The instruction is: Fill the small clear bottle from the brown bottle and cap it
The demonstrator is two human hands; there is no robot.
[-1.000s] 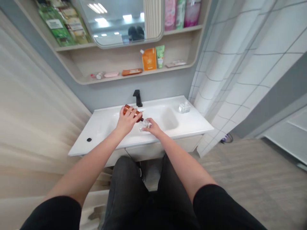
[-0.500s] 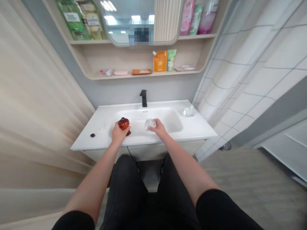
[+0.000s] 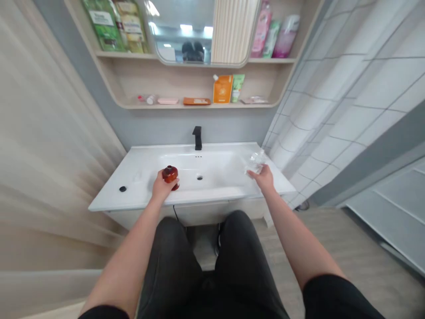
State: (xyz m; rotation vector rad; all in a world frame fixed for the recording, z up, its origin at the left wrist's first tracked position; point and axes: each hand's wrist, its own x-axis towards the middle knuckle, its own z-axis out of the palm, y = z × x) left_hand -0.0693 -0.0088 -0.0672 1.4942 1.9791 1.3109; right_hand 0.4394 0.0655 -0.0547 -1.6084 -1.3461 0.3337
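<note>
An amber-brown bottle [image 3: 170, 173] stands at the left front part of the white sink, with my left hand [image 3: 161, 188] wrapped round it. Over the sink's right edge, my right hand [image 3: 264, 178] grips a clear plastic piece [image 3: 253, 167]. Another clear item [image 3: 260, 155] lies right behind it on the counter; where one ends and the other begins is hard to make out. A small black round cap [image 3: 122, 189] rests on the left side of the white counter [image 3: 106, 195].
A black faucet [image 3: 198, 138] rises behind the basin, which has a drain [image 3: 199, 177]. Above hangs a shelf [image 3: 159, 106] with an orange pouch [image 3: 222, 88], a green tube [image 3: 237, 88] and several bottles, around a mirror [image 3: 186, 31]. Curtains hang on both sides.
My right hand has moved right with the clear plastic piece, from the middle of the basin to the right counter. My left hand stays on the bottle. The view has shifted slightly.
</note>
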